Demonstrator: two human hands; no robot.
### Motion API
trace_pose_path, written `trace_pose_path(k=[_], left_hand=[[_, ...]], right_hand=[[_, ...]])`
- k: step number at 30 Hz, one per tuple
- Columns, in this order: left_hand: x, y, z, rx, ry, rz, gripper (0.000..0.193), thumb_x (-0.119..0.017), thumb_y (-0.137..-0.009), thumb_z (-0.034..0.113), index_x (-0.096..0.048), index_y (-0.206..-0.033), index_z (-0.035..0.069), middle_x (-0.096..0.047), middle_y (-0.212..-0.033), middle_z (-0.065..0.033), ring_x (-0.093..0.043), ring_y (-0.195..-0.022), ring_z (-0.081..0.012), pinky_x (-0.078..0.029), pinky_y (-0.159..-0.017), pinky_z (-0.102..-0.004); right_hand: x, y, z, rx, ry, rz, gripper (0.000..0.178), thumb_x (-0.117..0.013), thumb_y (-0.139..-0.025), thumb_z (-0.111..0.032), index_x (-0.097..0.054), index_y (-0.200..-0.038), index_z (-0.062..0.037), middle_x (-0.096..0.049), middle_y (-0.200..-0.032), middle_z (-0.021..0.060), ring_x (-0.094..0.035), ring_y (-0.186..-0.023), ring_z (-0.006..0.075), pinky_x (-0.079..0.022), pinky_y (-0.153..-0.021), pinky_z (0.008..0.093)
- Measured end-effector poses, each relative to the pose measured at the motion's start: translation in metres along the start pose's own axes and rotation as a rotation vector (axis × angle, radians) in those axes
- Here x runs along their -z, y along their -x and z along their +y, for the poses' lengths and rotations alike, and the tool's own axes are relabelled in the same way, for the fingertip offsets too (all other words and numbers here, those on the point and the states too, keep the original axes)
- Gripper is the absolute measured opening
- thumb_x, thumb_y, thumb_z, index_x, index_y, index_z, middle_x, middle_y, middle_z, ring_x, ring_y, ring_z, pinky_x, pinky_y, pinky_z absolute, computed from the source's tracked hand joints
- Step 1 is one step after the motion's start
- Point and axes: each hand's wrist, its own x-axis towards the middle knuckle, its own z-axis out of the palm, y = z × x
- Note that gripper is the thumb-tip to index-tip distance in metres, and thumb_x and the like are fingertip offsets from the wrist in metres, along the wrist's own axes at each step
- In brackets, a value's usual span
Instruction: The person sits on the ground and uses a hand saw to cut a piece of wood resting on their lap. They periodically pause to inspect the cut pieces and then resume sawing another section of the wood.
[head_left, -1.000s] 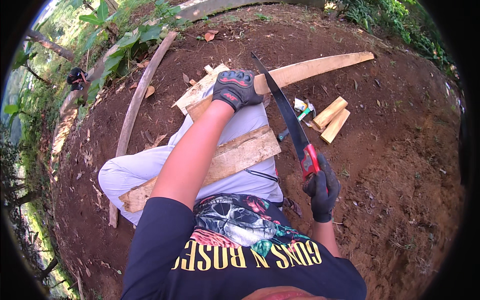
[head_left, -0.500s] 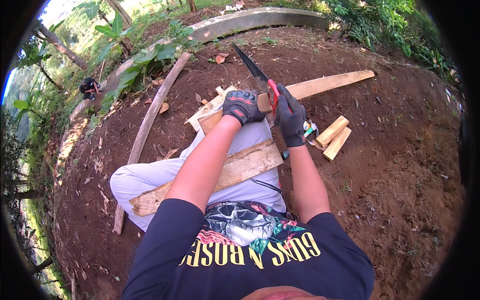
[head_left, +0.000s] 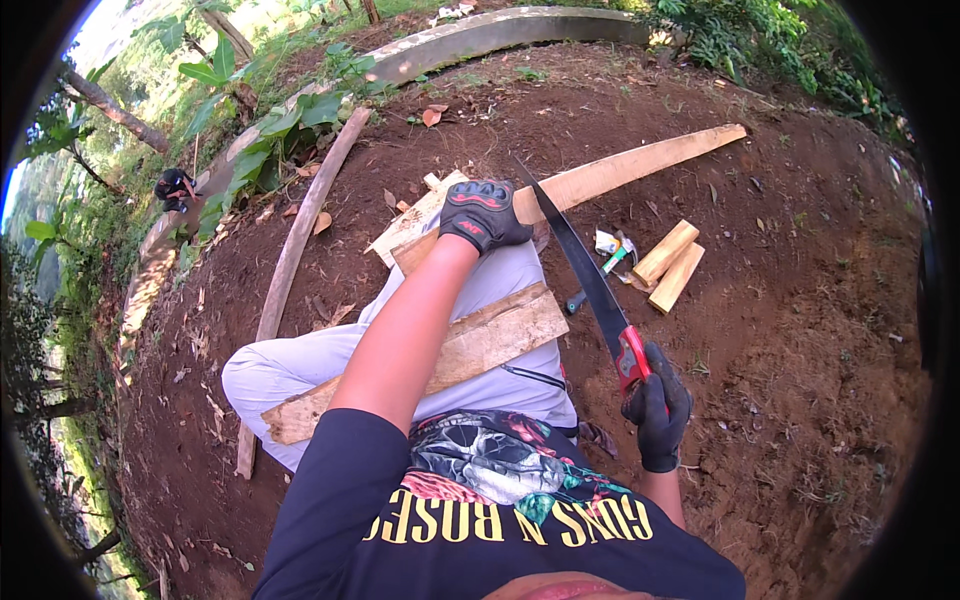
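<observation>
My gloved left hand (head_left: 485, 215) grips a long wooden board (head_left: 645, 165) across my raised leg, its far end stretching out to the right. In my gloved right hand (head_left: 660, 410) is the red handle of a handsaw (head_left: 588, 272). The dark blade slants up and left, its tip end at the board just right of my left hand. Whether its teeth touch the wood I cannot tell. A second, rough-edged plank (head_left: 485, 340) lies across my lap.
Two short wood blocks (head_left: 667, 252) and a hammer (head_left: 614, 262) with some green lie on the soil to the right. Pale boards (head_left: 412, 225) rest beyond my left hand. A long pole (head_left: 305, 250) lies at left. Another person (head_left: 174, 188) is farther off; a low concrete edge (head_left: 500, 32) curves behind.
My right hand has drawn the saw back toward me and to the right, from beyond the board to low beside my body. My left hand stays on the board.
</observation>
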Motion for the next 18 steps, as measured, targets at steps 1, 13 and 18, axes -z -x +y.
trace_pose_path(k=[1, 13, 18], left_hand=[[0.000, 0.000, -0.001, 0.016, 0.009, -0.013, 0.057, -0.075, -0.080, 0.058, -0.082, -0.111, 0.010, -0.081, -0.112, -0.0178, -0.079, -0.106, -0.0339, -0.061, -0.096, -0.0454], [0.010, -0.005, 0.000, 0.023, 0.011, -0.041, 0.047, -0.072, -0.086, 0.054, -0.084, -0.107, 0.014, -0.084, -0.106, -0.0142, -0.081, -0.101, -0.0330, -0.062, -0.089, -0.0448], [0.006, -0.004, 0.009, 0.018, 0.009, -0.020, 0.052, -0.069, -0.088, 0.055, -0.084, -0.113, 0.012, -0.083, -0.109, -0.0185, -0.080, -0.103, -0.0352, -0.062, -0.093, -0.0466]], right_hand=[[0.000, 0.003, -0.012, -0.005, 0.003, -0.003, 0.043, -0.055, -0.108, -0.006, -0.070, -0.147, 0.0037, -0.079, -0.108, 0.0063, -0.053, -0.064, 0.0031, -0.046, -0.060, 0.0257], [-0.166, -0.214, 0.006, 0.399, 0.006, 0.034, 0.037, -0.059, -0.110, -0.012, -0.072, -0.141, 0.0035, -0.082, -0.126, 0.0200, -0.078, -0.118, 0.0270, -0.058, -0.104, 0.0393], [-0.177, -0.238, 0.015, 0.397, -0.088, 0.056, 0.037, -0.061, -0.110, -0.016, -0.074, -0.140, -0.0003, -0.079, -0.131, 0.0210, -0.077, -0.122, 0.0283, -0.058, -0.104, 0.0399]])
